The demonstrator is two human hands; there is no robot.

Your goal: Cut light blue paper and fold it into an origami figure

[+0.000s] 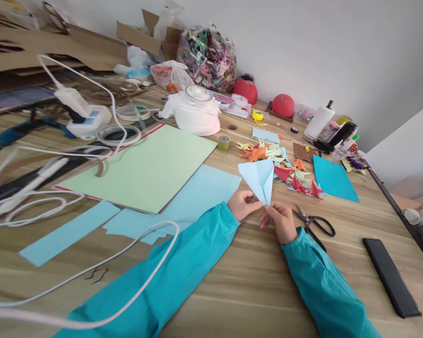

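Note:
A light blue sheet of origami paper (256, 177), partly folded to a point at its lower end, is held up just above the table. My left hand (244, 204) pinches it at the lower left, thumb on top. My right hand (279, 218) pinches the pointed lower tip between thumb and fingers. Behind the paper lies a pile of folded paper pieces (255, 152) in orange, red, yellow, green and blue. Scissors (313, 221) with black handles rest on the table to the right of my right hand.
Green paper (151, 164) and light blue sheets (204, 188) lie left. A white cable (172, 249) crosses above my left sleeve. A black phone (391, 277) lies at right, below a turquoise sheet (334, 177). A tape roll (223, 142) and white bundle (197, 115) stand behind.

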